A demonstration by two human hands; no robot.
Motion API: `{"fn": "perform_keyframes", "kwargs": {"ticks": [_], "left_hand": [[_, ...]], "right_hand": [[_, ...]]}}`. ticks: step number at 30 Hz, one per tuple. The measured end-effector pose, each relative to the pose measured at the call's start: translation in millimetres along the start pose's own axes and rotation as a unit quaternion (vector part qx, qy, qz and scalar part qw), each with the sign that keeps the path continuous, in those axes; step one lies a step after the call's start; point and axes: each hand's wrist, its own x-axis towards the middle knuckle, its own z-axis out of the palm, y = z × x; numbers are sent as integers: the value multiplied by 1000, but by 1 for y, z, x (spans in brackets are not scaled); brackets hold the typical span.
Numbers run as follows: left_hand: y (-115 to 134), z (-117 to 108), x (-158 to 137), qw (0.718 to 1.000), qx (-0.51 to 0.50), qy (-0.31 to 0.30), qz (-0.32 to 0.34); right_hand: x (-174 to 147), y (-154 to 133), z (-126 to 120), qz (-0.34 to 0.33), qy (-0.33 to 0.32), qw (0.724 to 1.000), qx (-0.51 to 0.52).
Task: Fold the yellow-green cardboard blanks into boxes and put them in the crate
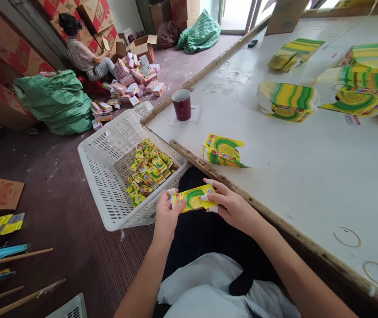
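Note:
Between my two hands, above my lap, is a small yellow and green printed carton. My left hand grips its left end, thumb on the front face. At its right end, my right hand has its fingers closed on the flap side. Several fingertips of both hands wear white covers. Left of my hands stands a white plastic basket with many small yellow-green packs inside. On the table just beyond my hands lies a stack of flat yellow-green cartons.
A maroon mug stands near the edge of the white table. More carton stacks lie at the far right. On the floor, a seated person is beside a pile of boxes and a green sack.

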Motion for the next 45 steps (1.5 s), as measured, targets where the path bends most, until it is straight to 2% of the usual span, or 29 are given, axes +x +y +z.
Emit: {"fn": "perform_keyframes", "kwargs": {"ticks": [3, 7, 11, 16, 18, 22, 25, 29, 33, 36, 38, 40, 42, 45], "left_hand": [[-6, 2, 0, 1000, -11, 6, 0], [-9, 5, 1, 1000, -2, 4, 11], [-10, 9, -1, 999, -4, 12, 46], [-12, 16, -10, 997, -59, 9, 55], [-13, 19, -13, 996, -66, 9, 59], [-17, 21, -17, 996, -58, 11, 60], [-21, 20, -20, 997, -60, 4, 52], [-22, 19, -22, 998, -53, -10, 42], [-20, 18, -21, 998, -59, -15, 33], [-16, 18, -16, 996, -90, -12, 15], [-13, 17, -12, 993, -116, -20, -18], [-11, 18, -10, 990, -133, -32, -47], [-9, 19, -10, 988, -139, -40, -60], [-9, 22, -12, 988, -139, -38, -54]], "right_hand": [[-2, 4, -2, -5, -23, 1000, 19], [-6, 0, 9, 15, -29, 998, 58], [-7, -7, 23, 65, 4, 989, 136], [-3, -5, 27, 175, 90, 938, 286], [0, -4, 28, 208, 116, 933, 269], [4, -9, 28, 249, 174, 939, 160], [7, -16, 23, 248, 198, 942, 112], [12, -20, 13, 231, 168, 954, 92], [16, -18, 9, 249, 146, 954, 81], [16, -17, 5, 228, 88, 943, 225], [15, -16, 1, 190, 39, 918, 345], [14, -16, 0, 168, 13, 900, 402], [13, -15, 2, 170, 20, 901, 399], [12, -14, 10, 179, 62, 916, 354]]}}
